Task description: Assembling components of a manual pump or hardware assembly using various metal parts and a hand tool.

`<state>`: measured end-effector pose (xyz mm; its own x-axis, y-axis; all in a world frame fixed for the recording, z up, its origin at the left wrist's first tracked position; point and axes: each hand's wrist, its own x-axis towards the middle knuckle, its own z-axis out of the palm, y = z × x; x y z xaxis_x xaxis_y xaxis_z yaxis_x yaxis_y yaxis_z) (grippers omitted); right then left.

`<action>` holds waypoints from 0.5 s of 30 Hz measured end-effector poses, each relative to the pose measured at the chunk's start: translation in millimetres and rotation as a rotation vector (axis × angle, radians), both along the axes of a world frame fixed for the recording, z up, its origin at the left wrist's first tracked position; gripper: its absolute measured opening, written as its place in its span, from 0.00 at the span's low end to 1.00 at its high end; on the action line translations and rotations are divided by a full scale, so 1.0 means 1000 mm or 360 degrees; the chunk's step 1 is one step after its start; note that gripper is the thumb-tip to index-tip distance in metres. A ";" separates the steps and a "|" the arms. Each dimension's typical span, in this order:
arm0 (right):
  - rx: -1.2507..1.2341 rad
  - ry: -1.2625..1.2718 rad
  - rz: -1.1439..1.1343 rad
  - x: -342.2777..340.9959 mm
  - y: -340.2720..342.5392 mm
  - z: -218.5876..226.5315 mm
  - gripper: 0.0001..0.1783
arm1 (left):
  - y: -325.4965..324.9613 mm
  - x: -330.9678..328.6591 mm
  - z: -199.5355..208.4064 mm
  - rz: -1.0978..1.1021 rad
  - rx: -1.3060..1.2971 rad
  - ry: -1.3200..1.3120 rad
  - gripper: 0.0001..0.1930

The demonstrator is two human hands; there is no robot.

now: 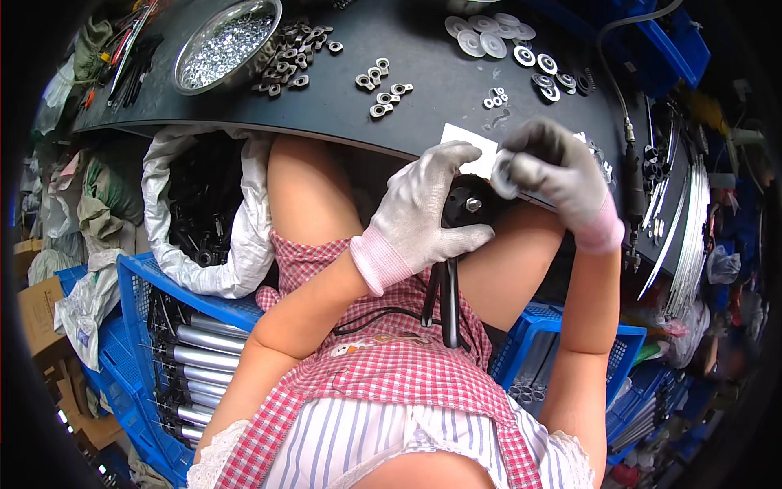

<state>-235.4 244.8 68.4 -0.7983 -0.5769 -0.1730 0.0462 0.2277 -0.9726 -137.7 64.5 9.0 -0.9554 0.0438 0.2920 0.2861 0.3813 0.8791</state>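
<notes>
My gloved left hand [411, 208] is wrapped round the head of a black metal bracket [460, 210] with a bolt in its middle. Two black legs [450, 301] of the bracket hang down over my lap. Just to the right, my gloved right hand [562, 175] pinches a pale round washer [504, 176] beside the bracket's head; hand and washer are slightly blurred. A white sheet [470, 145] lies at the bench edge behind the hands. Several small nuts or rings [495, 99] lie beyond it, with translucent plastic discs [481, 37] and black-and-white washers [546, 69] farther back.
A metal bowl of small shiny parts [228, 49] stands at the far left of the dark bench [326, 106], next to heaped metal fittings [293, 57]. A white sack [248, 244] and a blue crate of silver tubes [134, 285] are at my left. Thin rods [688, 236] lie right.
</notes>
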 end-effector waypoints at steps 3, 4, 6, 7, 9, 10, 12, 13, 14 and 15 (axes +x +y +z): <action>0.0306 0.0053 0.0001 0.036 -0.012 -0.011 0.08 | 0.001 0.005 -0.004 0.0044 0.0172 -0.0044 0.41; 0.0289 0.0125 -0.0035 0.038 -0.011 -0.012 0.07 | 0.001 0.005 -0.003 0.0014 0.0191 -0.0042 0.39; 0.0255 0.0152 -0.0056 0.040 -0.011 -0.017 0.07 | 0.001 0.003 -0.007 -0.0014 0.0206 -0.0023 0.37; 0.0220 0.0181 -0.0071 0.039 -0.011 -0.019 0.06 | 0.000 0.001 -0.015 -0.0064 0.0137 0.0137 0.34; 0.0239 0.0374 -0.0054 0.040 -0.009 -0.023 0.05 | 0.003 0.001 -0.016 -0.0023 0.0086 0.0285 0.24; 0.0371 0.0657 -0.0083 0.031 -0.007 -0.015 0.05 | 0.002 0.000 -0.017 -0.0032 0.0024 0.0330 0.22; 0.0437 0.0993 -0.0374 0.008 -0.010 -0.009 0.06 | 0.001 -0.002 -0.023 -0.0066 -0.0001 0.0372 0.18; 0.0471 0.0890 -0.0500 -0.009 -0.013 -0.009 0.06 | 0.002 -0.001 -0.021 -0.0063 -0.0006 0.0382 0.18; 0.0503 0.1142 -0.0483 -0.032 -0.015 -0.018 0.07 | 0.004 0.000 -0.018 -0.0009 -0.0082 0.0425 0.18; 0.0604 0.1122 -0.0420 -0.054 -0.019 -0.024 0.09 | 0.007 -0.001 -0.016 0.0035 -0.0152 0.0468 0.18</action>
<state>-289.2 225.6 44.5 -0.8925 -0.3598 0.2720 -0.4458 0.6119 -0.6533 -138.6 72.0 -6.7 -0.8315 0.0644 0.5518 0.5138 0.4671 0.7196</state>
